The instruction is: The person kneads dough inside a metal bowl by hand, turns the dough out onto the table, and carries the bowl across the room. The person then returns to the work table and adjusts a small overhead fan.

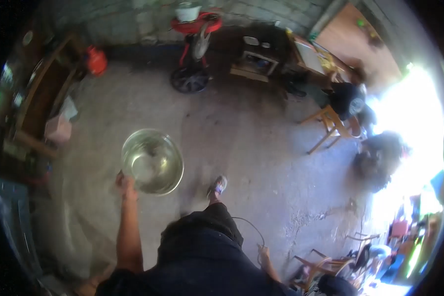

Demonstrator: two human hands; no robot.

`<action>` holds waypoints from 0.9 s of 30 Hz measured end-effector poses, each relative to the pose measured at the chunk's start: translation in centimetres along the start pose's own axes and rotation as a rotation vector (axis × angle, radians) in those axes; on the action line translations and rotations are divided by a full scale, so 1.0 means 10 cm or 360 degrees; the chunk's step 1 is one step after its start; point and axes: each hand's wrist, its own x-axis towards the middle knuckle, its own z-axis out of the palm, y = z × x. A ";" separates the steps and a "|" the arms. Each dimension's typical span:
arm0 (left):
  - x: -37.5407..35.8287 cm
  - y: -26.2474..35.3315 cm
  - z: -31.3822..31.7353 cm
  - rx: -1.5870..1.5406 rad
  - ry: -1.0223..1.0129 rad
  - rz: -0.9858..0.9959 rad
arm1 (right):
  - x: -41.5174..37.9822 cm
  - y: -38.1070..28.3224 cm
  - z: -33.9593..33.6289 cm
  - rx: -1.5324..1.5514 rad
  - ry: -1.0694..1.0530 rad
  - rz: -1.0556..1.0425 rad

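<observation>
My left hand (126, 182) grips the lower left rim of a large shiny metal basin (155, 165). The basin hangs out in front of me above the floor, its open side toward me, and nothing distinct shows inside it. Down by my right side, my right hand (264, 254) is closed around a thin dark cord (254, 227). That cord curves from the hand up toward my leg, and where its ends go is hidden. One sandaled foot (218, 186) shows ahead of my dark shorts.
A red stand with a black wheel base (190, 80) is at the back wall. Left are a wooden cabinet (37, 106), a red gas cylinder (97, 61) and a pink bin (58, 128). Right, a person (348, 101) sits on a wooden chair (325, 121) by a table; more chairs (325, 266) stand lower right.
</observation>
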 end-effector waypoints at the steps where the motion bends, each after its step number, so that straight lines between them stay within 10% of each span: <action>1: 0.23 0.00 0.32 0.0009 -0.0004 -0.0111 | -0.05 -0.41 -0.06 -0.0287 -0.0121 -0.0194; 4: 0.48 -0.31 0.86 -0.0073 -0.0010 -0.0287 | 0.14 -1.00 -0.28 -0.0735 -0.0400 -0.0515; 9: 1.12 -0.71 2.42 0.0047 0.0403 -0.0379 | 2.32 -1.60 -0.06 -0.0059 -0.0227 0.0437; 19: 2.55 -1.17 4.97 0.0015 0.0271 -0.0413 | 4.02 -6.12 -1.54 -0.0063 0.0354 -0.0960; 22: 3.13 -1.31 6.17 0.0015 0.0242 -0.0532 | 4.21 -7.13 -1.75 0.0122 0.0363 -0.0703; 25: 3.73 -1.60 7.30 0.0102 0.0181 -0.0595 | 4.52 -7.53 -1.68 -0.0045 0.0437 -0.0428; 27: 4.15 -1.75 8.06 0.0261 0.0137 -0.0626 | 5.44 -6.81 -1.46 -0.0979 0.0348 -0.0537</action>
